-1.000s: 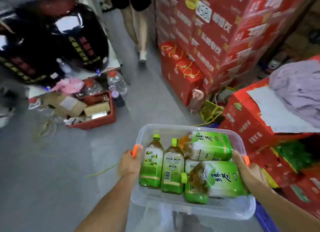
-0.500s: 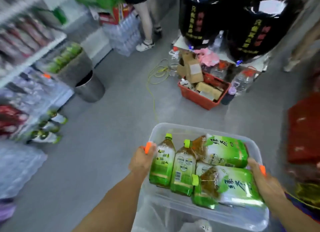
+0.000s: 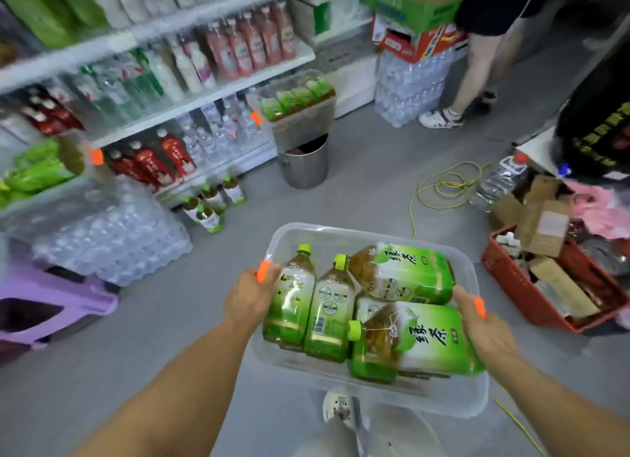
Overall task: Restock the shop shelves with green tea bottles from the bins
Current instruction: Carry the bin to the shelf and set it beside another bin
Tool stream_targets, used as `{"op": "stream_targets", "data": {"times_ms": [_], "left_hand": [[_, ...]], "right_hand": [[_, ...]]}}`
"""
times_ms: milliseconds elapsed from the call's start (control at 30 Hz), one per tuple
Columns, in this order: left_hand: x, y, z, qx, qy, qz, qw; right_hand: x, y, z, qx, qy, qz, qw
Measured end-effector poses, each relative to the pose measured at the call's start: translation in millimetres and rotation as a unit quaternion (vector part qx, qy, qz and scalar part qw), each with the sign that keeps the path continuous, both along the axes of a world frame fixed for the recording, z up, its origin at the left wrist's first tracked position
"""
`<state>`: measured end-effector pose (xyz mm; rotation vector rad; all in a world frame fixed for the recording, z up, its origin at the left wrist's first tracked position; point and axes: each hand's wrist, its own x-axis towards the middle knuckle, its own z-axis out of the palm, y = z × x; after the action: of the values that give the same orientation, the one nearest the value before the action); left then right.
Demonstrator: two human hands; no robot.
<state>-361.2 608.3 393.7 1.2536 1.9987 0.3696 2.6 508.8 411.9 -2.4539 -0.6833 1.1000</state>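
I am carrying a clear plastic bin [image 3: 375, 233] low in the middle of the frame. My left hand [image 3: 250, 298] is clamping its left rim and my right hand [image 3: 484, 327] its right rim, with the thumbs hooking over the edge. Gripping opposite sides is, I judge, holding the load level.

Inside, the green tea bottles [image 3: 327, 317] are lying on their sides: 2 slimmer ones side by side at the left and 2 fatter ones crosswise at the right. There may be another underneath.

At the right edge a red crate [image 3: 531, 296] is holding cardboard boxes. Left of centre, about 4 loose green tea bottles [image 3: 211, 204] are standing on the floor at the foot of the shelves [image 3: 191, 105]. Beyond them, upper middle, a second clear bin [image 3: 303, 126] of green-labelled bottles is sitting on a steel bucket [image 3: 303, 163].
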Motion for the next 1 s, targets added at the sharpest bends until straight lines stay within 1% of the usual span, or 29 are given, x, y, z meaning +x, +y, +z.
{"op": "stream_targets", "data": {"times_ms": [133, 233, 300, 367, 500, 667, 800, 900, 1000], "left_hand": [[-38.7, 26.1, 0.4, 0.011, 0.000, 0.053, 0.999], [-67.7, 32.4, -5.1, 0.010, 0.000, 0.118, 0.993], [-88.3, 33.1, -10.8, 0.009, -0.010, 0.155, 0.988], [-109.7, 25.7, -21.1, 0.003, -0.022, 0.201, 0.979], [-155.0, -1.7, -33.0, -0.004, -0.041, 0.293, 0.955], [-244.9, -31.6, -37.3, -0.045, -0.024, 0.324, 0.945], [-340.3, -52.6, -37.8, -0.067, -0.010, 0.346, 0.936], [-413.6, -73.7, -36.6, -0.082, 0.001, 0.359, 0.930], [-484.7, -91.8, -35.8, -0.081, 0.019, 0.385, 0.919]], "right_hand": [[-24.7, 77.4, 3.7, 0.002, -0.006, 0.052, 0.999], [-46.7, 134.3, 2.2, -0.020, -0.009, 0.132, 0.991], [-69.3, 170.0, 3.3, -0.017, -0.018, 0.171, 0.985], [-96.7, 200.0, 5.8, -0.002, -0.031, 0.226, 0.974], [-161.3, 246.2, 2.4, -0.005, -0.037, 0.313, 0.949], [-276.5, 263.0, -4.5, -0.010, -0.035, 0.363, 0.931], [-379.1, 249.1, -20.0, -0.023, -0.024, 0.383, 0.923], [-454.0, 235.8, -30.5, -0.021, -0.018, 0.418, 0.908], [-528.7, 226.3, -40.4, -0.025, -0.002, 0.431, 0.902]]}}
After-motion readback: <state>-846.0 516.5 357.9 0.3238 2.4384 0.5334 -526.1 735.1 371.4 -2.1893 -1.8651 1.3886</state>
